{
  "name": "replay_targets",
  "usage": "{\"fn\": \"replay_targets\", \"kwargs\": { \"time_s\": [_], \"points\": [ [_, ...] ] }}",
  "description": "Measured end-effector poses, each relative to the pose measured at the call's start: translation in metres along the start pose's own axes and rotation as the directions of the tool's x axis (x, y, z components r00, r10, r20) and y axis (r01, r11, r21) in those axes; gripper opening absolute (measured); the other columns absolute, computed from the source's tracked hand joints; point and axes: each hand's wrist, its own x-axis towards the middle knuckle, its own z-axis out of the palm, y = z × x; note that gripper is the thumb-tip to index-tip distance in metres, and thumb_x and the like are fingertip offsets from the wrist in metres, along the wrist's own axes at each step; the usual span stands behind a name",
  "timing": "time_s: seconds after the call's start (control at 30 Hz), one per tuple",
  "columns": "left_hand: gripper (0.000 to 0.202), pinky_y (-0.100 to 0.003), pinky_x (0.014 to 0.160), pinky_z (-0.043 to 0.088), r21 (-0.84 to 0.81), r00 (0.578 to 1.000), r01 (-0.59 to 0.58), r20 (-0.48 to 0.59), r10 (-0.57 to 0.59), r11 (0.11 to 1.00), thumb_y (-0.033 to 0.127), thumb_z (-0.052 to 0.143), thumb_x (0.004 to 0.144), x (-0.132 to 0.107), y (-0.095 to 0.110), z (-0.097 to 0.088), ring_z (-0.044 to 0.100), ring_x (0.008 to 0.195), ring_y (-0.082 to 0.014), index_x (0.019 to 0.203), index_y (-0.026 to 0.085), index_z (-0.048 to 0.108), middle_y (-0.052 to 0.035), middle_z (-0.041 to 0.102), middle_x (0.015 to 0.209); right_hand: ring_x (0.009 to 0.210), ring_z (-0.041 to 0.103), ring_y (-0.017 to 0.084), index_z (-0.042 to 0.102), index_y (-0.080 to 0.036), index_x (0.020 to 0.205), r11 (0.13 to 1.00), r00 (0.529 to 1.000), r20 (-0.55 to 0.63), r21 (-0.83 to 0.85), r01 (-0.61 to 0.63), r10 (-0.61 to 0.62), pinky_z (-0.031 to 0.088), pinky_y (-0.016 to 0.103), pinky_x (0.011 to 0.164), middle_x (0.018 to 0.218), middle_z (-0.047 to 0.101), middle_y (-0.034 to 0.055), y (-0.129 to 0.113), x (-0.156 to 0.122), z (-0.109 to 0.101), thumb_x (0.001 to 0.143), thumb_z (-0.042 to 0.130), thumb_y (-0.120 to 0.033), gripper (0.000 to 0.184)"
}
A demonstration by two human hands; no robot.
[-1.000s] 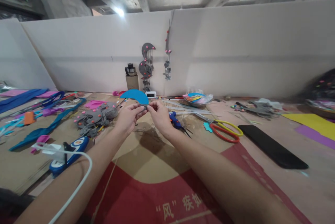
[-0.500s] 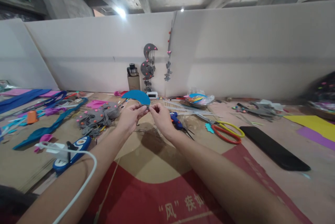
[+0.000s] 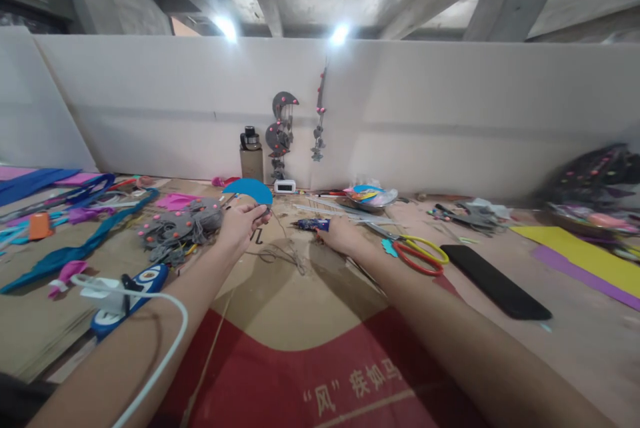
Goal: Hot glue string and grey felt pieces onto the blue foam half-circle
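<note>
Glue gun: blue glue gun [image 3: 311, 224] around the middle of the surface [image 3: 280, 308], nozzle pointing left. Can't really tell if it's lifted or resting.
Right hand: the right hand [image 3: 340, 236] is wrapped round the handle end of the glue gun, so that one's got a proper grip.
Left hand: the left hand [image 3: 241, 225] is well apart from the other one, left of the glue gun, fingertips pinching a small dark grey piece [image 3: 265, 212].
Blue piece: a rounded blue piece [image 3: 249, 189] shows right behind those fingertips, left of the glue gun and a bit further back. Couldn't say whether it's pinched too.
String: thin grey string [image 3: 280, 256] in loose loops, nearer the person than the glue gun and slightly left.
Scissors: scissors [image 3: 420, 255] with red and yellow handles, right of the glue gun, blades angled towards it.
Grey bundle: a heap of grey pieces with pink dots [image 3: 183, 225], well left of the glue gun.
Bowl: bowl [image 3: 383, 206] of colourful scraps, behind the glue gun and to the right.
Black slab: flat black slab [image 3: 495, 281], looks like a phone, right of the glue gun past the scissors.
Bottle and clock: bottle [image 3: 251, 160] and little white clock [image 3: 285, 186], both behind the glue gun, a bit left.
Ornaments: dotted grey crescent ornament [image 3: 281, 138] against the white panel [image 3: 425, 95], behind the glue gun.
</note>
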Motion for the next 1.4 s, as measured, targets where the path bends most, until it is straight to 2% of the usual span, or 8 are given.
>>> {"fn": "replay_targets", "kwargs": {
  "time_s": [0.13,0.33,0.47,0.6,0.73,0.9,1.2,1.4],
  "points": [
    [0.02,-0.019,0.057,0.052,0.027,1.0,-0.003,0.015,0.003,1.0,0.006,0.072,0.06,-0.002,-0.001,0.0,0.062,0.06,-0.0107,0.058,0.013,0.054,-0.0015,0.062,0.06,0.085,0.064,0.025,0.062,-0.009,0.094,0.995,0.996,0.076,0.088,-0.051,0.044,0.043,0.026,0.062,0.096,0.067,0.0199,0.006,-0.007,0.01,0.067,0.062,-0.015,0.027],
    [0.015,-0.016,0.045,0.045,0.202,0.996,0.081,0.015,-0.085,0.976,0.02,0.074,0.061,-0.006,-0.008,-0.001,0.063,0.063,-0.0122,0.069,0.012,0.063,-0.0049,0.066,0.069,0.048,0.055,0.015,0.058,-0.016,0.068,0.931,0.971,0.187,0.304,-0.204,0.152,0.034,0.022,0.042,0.051,0.057,0.0026,0.017,-0.002,0.004,0.064,0.065,-0.021,0.01],
    [0.022,-0.014,0.04,0.037,0.29,0.996,0.083,0.011,-0.09,0.953,0.03,0.074,0.06,-0.01,-0.012,-0.001,0.062,0.066,-0.0123,0.072,0.014,0.063,-0.0044,0.066,0.071,0.038,0.044,0.011,0.051,-0.017,0.067,0.803,0.926,0.288,0.475,-0.36,0.245,0.033,0.021,0.035,0.042,0.047,-0.0031,0.023,0.006,-0.005,0.067,0.062,-0.022,0.012],
    [0.024,-0.014,0.038,0.033,0.284,0.995,0.094,-0.011,-0.095,0.954,0.03,0.075,0.057,-0.012,-0.014,0.0,0.061,0.061,-0.0112,0.069,0.014,0.062,-0.0025,0.063,0.067,0.041,0.049,0.01,0.046,-0.018,0.073,0.644,0.903,0.372,0.641,-0.417,0.215,0.039,0.02,0.037,0.049,0.05,-0.0028,0.019,0.007,-0.011,0.072,0.054,-0.017,0.008],
    [0.023,-0.014,0.037,0.031,0.251,0.992,0.126,-0.01,-0.128,0.96,0.028,0.075,0.056,-0.012,-0.016,0.0,0.06,0.058,-0.0104,0.068,0.013,0.062,-0.0029,0.063,0.067,0.049,0.052,0.007,0.043,-0.019,0.076,0.498,0.939,0.333,0.801,-0.332,0.09,0.047,0.018,0.045,0.057,0.051,-0.0042,0.001,-0.001,-0.01,0.073,0.049,-0.014,0.009],
    [0.017,-0.015,0.037,0.032,0.22,0.983,0.18,-0.063,-0.171,0.959,0.024,0.072,0.059,-0.009,-0.019,-0.002,0.061,0.056,-0.0098,0.069,0.013,0.064,-0.0022,0.063,0.065,0.058,0.055,0.008,0.042,-0.021,0.091,0.256,0.988,0.007,0.966,0.033,-0.155,0.051,0.022,0.051,0.075,0.057,-0.0042,-0.021,-0.019,-0.008,0.067,0.055,-0.014,0.028],
    [0.016,-0.016,0.037,0.03,0.247,0.981,0.18,-0.113,-0.156,0.952,0.021,0.073,0.055,-0.007,-0.022,-0.001,0.06,0.054,-0.0112,0.064,0.013,0.063,-0.0025,0.063,0.063,0.053,0.046,0.007,0.04,-0.021,0.102,0.47,0.923,-0.131,0.83,0.301,-0.36,0.043,0.02,0.045,0.088,0.056,-0.0004,-0.023,-0.028,-0.002,0.077,0.05,-0.026,0.028],
    [0.02,-0.016,0.037,0.029,0.254,0.983,0.175,-0.094,-0.156,0.951,0.025,0.074,0.051,-0.007,-0.022,-0.001,0.059,0.053,-0.0116,0.063,0.013,0.063,-0.0035,0.064,0.062,0.074,0.053,0.014,0.041,-0.019,0.115,0.638,0.891,-0.161,0.646,0.42,-0.424,0.048,0.027,0.065,0.098,0.056,0.006,-0.024,-0.032,0.0,0.081,0.049,-0.025,0.035]
  ]
}}
